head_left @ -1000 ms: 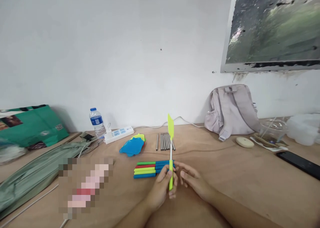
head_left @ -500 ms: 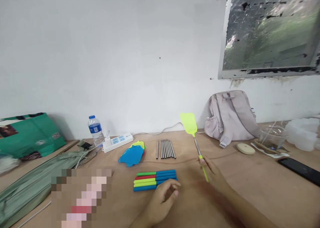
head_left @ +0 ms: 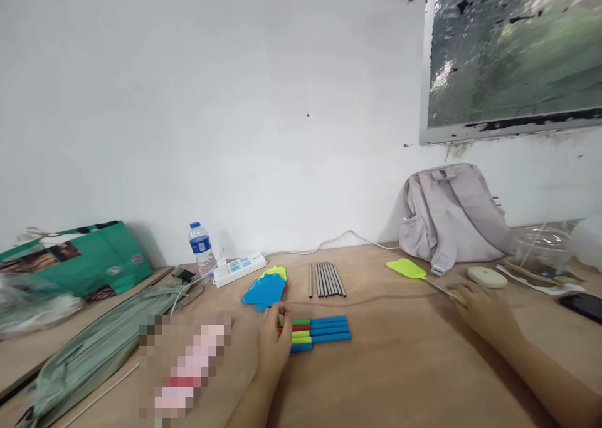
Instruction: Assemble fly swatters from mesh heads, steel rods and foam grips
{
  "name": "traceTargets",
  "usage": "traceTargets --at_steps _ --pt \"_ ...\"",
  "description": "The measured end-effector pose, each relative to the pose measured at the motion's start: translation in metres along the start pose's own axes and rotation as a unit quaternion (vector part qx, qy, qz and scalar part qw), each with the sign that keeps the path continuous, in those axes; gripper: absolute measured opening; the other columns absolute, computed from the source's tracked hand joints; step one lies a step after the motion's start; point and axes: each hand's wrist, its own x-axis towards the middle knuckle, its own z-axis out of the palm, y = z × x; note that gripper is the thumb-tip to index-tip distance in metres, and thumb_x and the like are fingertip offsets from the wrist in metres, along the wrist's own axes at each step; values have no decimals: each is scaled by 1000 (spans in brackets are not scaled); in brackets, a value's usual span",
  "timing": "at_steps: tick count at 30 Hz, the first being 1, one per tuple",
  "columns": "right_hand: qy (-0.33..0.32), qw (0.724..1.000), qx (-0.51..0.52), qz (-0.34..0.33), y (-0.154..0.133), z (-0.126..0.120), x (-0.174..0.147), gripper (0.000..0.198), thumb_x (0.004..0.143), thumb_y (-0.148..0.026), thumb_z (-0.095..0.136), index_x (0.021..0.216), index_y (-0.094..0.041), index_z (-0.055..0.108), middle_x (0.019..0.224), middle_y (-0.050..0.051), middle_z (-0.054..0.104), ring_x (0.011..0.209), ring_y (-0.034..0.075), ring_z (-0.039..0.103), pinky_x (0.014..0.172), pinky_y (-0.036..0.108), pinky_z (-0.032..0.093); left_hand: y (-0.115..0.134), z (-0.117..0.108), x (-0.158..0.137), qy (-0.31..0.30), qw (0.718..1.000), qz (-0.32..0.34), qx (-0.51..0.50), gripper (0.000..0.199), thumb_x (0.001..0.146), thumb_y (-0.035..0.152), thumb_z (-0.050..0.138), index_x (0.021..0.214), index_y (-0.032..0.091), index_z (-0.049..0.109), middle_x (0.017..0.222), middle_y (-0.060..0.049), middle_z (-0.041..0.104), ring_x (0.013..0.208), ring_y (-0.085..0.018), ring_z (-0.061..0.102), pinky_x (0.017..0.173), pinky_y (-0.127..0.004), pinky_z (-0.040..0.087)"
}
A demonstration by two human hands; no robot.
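Note:
On the right, my right hand [head_left: 480,306] is closed on the handle of a yellow-green fly swatter [head_left: 407,268], whose metal rod points left toward its flat head. The swatter is low over the tabletop or lying on it; the hand is slightly blurred. My left hand [head_left: 274,337] is over the left ends of a row of coloured handles [head_left: 329,329], its fingers curved and apart from the thumb, partly hiding them. Just beyond it lies a pile of swatter heads [head_left: 264,291], blue on top with yellow-green beneath. Several metal rods [head_left: 330,280] lie side by side behind the handles.
At the back stand a water bottle [head_left: 200,246], a white power strip [head_left: 239,269] and a grey backpack [head_left: 451,215]. A round cream case [head_left: 486,277], a plastic cup [head_left: 543,249] and a phone [head_left: 583,307] are at right. A green bag [head_left: 108,259] sits at left.
My right hand has moved right and lowered the fly swatter from upright to nearly flat. My left hand has shifted from the right end of the handles to their left end.

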Motion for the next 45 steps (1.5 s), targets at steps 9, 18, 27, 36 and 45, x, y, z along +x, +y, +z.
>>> traceTargets --at_steps 9,18,27,36,45 --pt "-154 969 114 -154 -154 93 -9 23 69 -11 45 90 -20 52 92 5 57 86 18 53 73 28 39 -12 -11 13 22 991 29 132 17 73 14 37 79 19 53 80 -5 59 79 -22 53 73 -37 41" --pt "-160 978 94 -94 -159 130 22 18 69 -11 44 87 -16 47 85 6 49 81 17 48 71 27 35 -87 -15 42 -69 975 24 209 59 64 -1 34 118 16 52 130 -7 45 123 -26 33 101 -44 27" --pt "-179 971 120 -103 -152 133 31 7 75 -16 44 79 -19 50 83 3 49 74 15 48 68 24 34 -89 -9 44 -125 972 25 199 54 70 4 37 121 19 49 120 -9 50 116 -26 39 102 -48 18" --pt "-145 966 209 -36 -135 134 34 10 71 -13 46 78 -20 46 65 0 50 62 15 47 62 25 33 -83 -9 44 -98 991 5 93 39 69 14 49 105 22 62 101 -8 48 97 -24 47 92 -42 33" --pt "-56 913 386 117 -111 125 35 28 79 -40 33 85 -22 53 62 3 51 57 18 49 52 30 38 -62 -16 44 30 985 -82 -152 21 75 19 49 91 20 63 99 -7 51 104 -23 45 98 -40 27"
